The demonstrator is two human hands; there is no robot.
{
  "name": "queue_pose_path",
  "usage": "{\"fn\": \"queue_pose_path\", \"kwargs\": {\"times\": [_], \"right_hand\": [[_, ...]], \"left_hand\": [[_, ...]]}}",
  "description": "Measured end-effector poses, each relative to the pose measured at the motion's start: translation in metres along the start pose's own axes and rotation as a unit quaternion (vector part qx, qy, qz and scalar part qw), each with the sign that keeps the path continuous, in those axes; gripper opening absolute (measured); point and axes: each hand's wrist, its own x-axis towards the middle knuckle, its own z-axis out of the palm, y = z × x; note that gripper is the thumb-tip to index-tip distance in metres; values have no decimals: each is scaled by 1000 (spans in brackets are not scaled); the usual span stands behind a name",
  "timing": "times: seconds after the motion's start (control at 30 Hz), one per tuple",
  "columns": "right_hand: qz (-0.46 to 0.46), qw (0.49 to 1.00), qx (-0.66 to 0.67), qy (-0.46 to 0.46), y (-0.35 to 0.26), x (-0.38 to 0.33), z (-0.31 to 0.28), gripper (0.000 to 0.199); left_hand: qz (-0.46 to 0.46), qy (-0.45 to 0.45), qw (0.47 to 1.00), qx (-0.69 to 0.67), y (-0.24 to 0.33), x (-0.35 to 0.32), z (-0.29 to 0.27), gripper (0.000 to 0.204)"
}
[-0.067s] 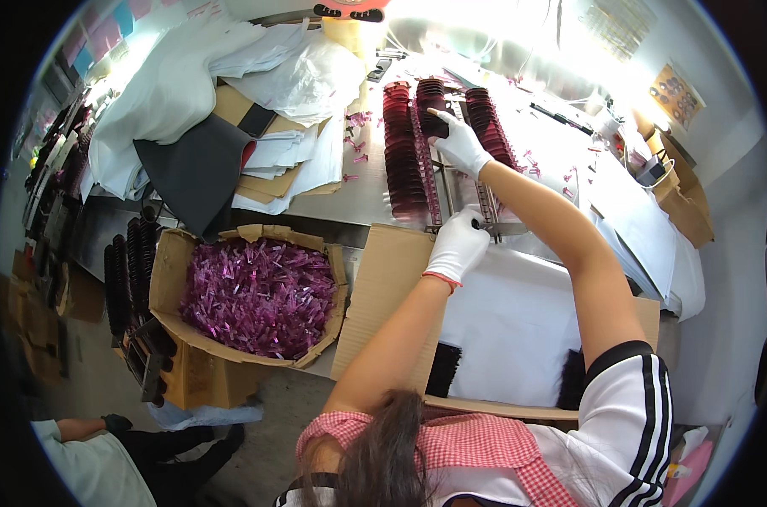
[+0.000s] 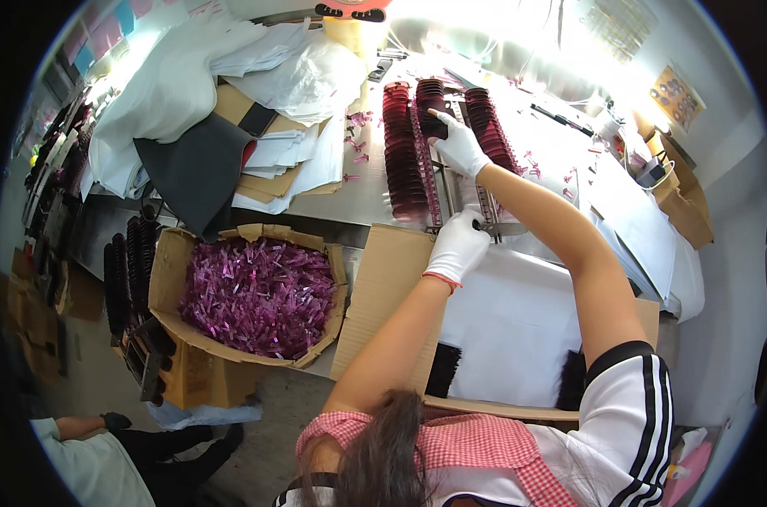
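Observation:
A metal rack stands on the workbench, bearing rows of thin dark red, rounded pieces along pink toothed strips. My right hand, in a white glove, reaches to the far part of the middle row. Its thumb and index finger lie on either side of some dark rounded pieces. At the rack's near end, my left hand, also gloved in white, is closed around the frame. Its fingertips are partly hidden, with a small black part showing beside them.
An open cardboard box with white sheeting stands below my forearms. On its left, another carton holds many purple translucent clips. Papers and black sheet material lie on the bench. A co-worker is at lower left.

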Motion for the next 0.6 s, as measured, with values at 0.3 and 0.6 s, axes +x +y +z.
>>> {"fn": "queue_pose_path", "kwargs": {"times": [0.3, 0.6], "right_hand": [[-249, 946, -177, 105, -7, 12, 24, 41], [-13, 988, 94, -120, -67, -78, -83, 41]], "left_hand": [[-6, 0, 1000, -4, -6, 3, 2, 36], [-109, 7, 640, -761, 23, 4, 1, 43]]}}
